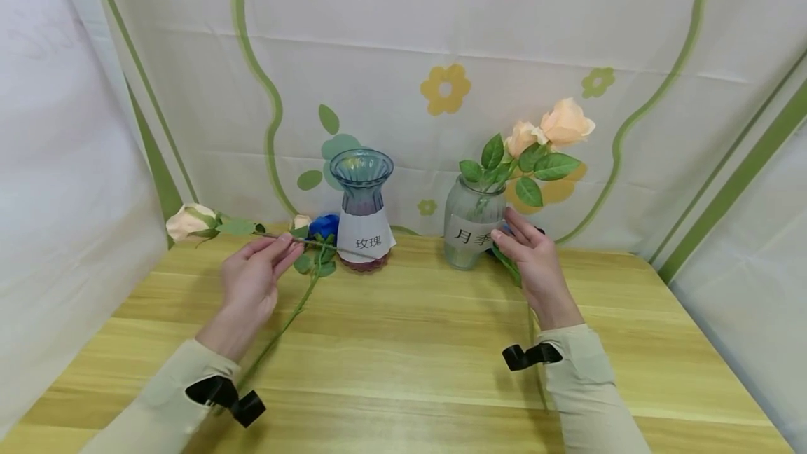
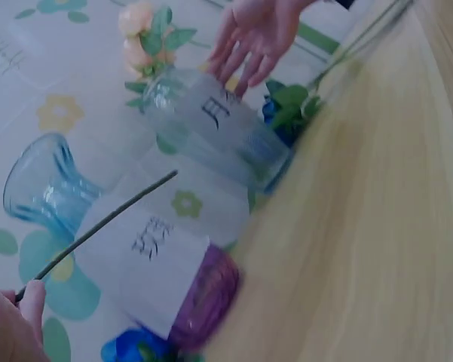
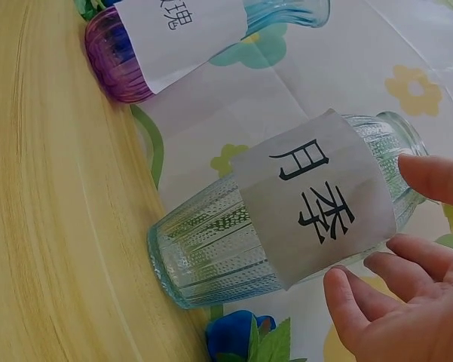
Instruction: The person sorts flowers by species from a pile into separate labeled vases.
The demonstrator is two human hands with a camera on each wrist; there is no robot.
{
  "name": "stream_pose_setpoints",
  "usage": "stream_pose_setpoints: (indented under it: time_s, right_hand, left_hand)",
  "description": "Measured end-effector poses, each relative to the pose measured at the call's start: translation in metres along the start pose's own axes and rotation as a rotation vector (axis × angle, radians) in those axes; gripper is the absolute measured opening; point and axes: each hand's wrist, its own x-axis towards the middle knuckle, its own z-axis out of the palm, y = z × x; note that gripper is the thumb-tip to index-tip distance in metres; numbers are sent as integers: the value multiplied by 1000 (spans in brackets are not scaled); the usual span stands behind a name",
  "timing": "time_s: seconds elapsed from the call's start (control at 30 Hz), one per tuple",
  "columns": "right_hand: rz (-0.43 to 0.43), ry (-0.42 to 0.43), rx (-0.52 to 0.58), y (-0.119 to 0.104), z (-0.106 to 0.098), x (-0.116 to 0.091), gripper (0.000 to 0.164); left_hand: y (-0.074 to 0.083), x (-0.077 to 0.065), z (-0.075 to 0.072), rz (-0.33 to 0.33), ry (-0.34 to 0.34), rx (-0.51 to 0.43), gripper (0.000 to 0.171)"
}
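My left hand (image 1: 251, 280) pinches the thin stem (image 2: 105, 223) of a cream rose between thumb and fingers. The rose's head (image 1: 191, 223) points left, and its stem end reaches right, in front of the blue-and-purple vase (image 1: 362, 195). At the right side of the pale green glass vase (image 1: 459, 258) is my right hand (image 1: 536, 265), fingers extended and loosely bent, fingertips right at the glass and its paper label (image 3: 316, 196). Two peach roses (image 1: 566, 122) with green leaves stand in that vase.
On the table (image 1: 378, 370), a blue rose (image 1: 324, 225) with a long stem lies left of the blue-and-purple vase, a small pale bloom (image 1: 301, 221) beside it. Another blue rose (image 3: 240, 335) lies right of the green vase, partly behind my right hand. A patterned cloth (image 1: 378, 76) hangs behind.
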Motion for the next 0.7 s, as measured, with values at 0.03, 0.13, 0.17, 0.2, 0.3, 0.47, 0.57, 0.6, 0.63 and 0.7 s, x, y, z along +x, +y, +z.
stream_pose_setpoints:
  time_s: [0.03, 0.13, 0.17, 0.2, 0.3, 0.47, 0.57, 0.6, 0.63, 0.7]
  right_hand:
    - [0, 2, 1, 0, 0, 0, 70]
    - [-2, 5, 5, 0, 1, 0, 70]
    - [-3, 6, 7, 0, 1, 0, 70]
    - [-4, 7, 8, 0, 1, 0, 70]
    - [-8, 9, 11, 0, 1, 0, 70]
    - [-14, 13, 10, -1, 2, 1, 70]
    - [-13, 12, 10, -1, 2, 1, 70]
    - [-11, 12, 10, -1, 2, 0, 70]
    - [-9, 11, 10, -1, 2, 0, 70]
    - [-5, 12, 10, -2, 2, 0, 70]
  left_hand:
    - [-2, -1, 6, 21, 3, -12, 11]
    - [-8, -4, 23, 76, 12, -54, 12]
    - [-11, -6, 28, 96, 12, -60, 12]
    - [-13, -7, 33, 114, 11, -69, 12]
    - [-20, -10, 47, 166, 7, -89, 12]
    - [-30, -16, 68, 241, -18, -127, 17]
    - [-35, -20, 80, 251, -35, -178, 19]
    - [-37, -21, 84, 252, -37, -195, 19]
    - [-38, -23, 88, 254, -39, -211, 19]
    - [-41, -28, 97, 258, -39, -232, 18]
